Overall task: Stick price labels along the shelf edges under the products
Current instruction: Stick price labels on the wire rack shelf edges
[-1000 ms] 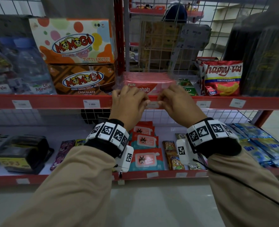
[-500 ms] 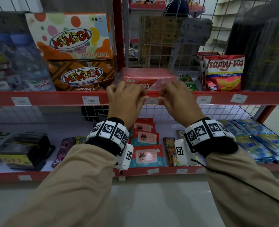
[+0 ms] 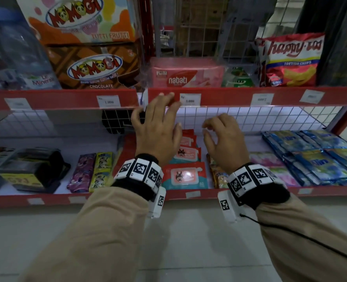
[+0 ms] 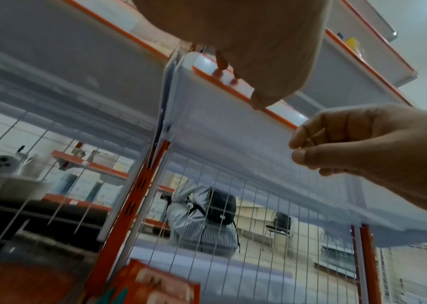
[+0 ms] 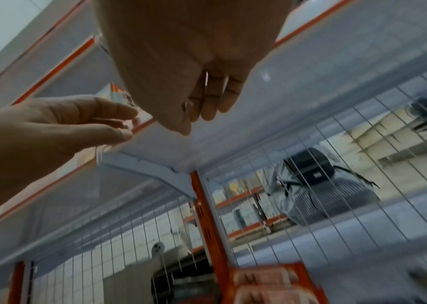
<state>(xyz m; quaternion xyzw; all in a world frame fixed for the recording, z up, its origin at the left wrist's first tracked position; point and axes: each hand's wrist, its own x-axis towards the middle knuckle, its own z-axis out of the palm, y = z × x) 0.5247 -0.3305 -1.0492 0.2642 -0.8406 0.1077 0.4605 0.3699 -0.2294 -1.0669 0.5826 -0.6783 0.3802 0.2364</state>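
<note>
A white price label [image 3: 189,99] sits stuck on the red shelf edge [image 3: 225,96], just under the pink nabati pack [image 3: 186,75]. My left hand [image 3: 158,123] is raised with fingers straight, and its fingertips [image 3: 168,96] touch the edge just left of that label. In the left wrist view the same fingertips [image 4: 223,69] rest on the orange edge. My right hand [image 3: 221,135] hangs below the shelf edge, fingers loosely curled, holding nothing. Its empty fingers [image 5: 207,102] also show in the right wrist view.
More labels sit on the same edge under the Momogi boxes [image 3: 108,101] and the chips bag [image 3: 262,98]. The lower shelf [image 3: 193,194] holds wipes, snack bars and blue packets. A wire grid [image 3: 249,119] backs the shelf, and a red upright [image 3: 146,37] divides the bays.
Both hands have come off the label, which now shows uncovered on the edge. The right hand dropped below the shelf. The left hand's fingers straightened. The view has moved closer.
</note>
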